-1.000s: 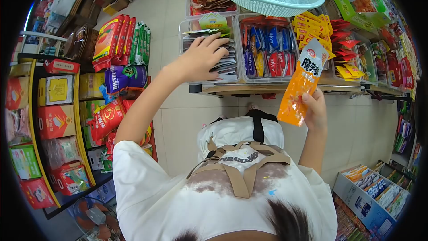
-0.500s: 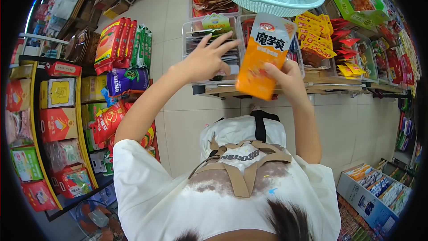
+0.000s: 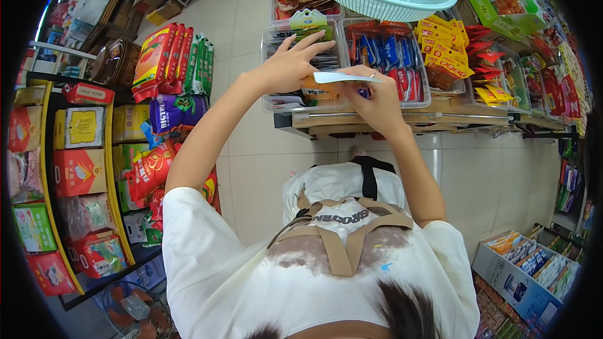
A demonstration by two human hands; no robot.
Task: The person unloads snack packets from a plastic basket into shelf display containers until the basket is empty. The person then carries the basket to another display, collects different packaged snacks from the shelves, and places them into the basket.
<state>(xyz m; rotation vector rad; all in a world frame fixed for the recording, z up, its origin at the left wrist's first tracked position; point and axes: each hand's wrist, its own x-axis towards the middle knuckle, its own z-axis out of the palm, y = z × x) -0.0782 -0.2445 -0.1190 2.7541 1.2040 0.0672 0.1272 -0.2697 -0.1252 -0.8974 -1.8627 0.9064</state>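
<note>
My right hand (image 3: 379, 102) grips an orange and white snack packet (image 3: 344, 77), seen nearly edge-on so its print is hidden. The packet is tilted over the front of a clear plastic bin (image 3: 269, 102) filled with upright packets. My left hand (image 3: 286, 68) is over the same bin, fingers spread across the packet tops; whether it touches them I cannot tell. Beside it, to the right, stands another clear bin holding blue and red packets (image 3: 391, 53).
A pale green plastic basket (image 3: 418, 0) rests behind the bins. Yellow snack packets (image 3: 445, 47) fill the display farther right. On the left are shelves with boxed goods (image 3: 81, 172) and stacked red bags (image 3: 154, 59). A carton of packets (image 3: 518, 282) stands at lower right.
My right hand has lowered the orange packet and turned it from front-facing to nearly edge-on, moving it left toward the bin. My left hand stays over the bin, fingers still spread.
</note>
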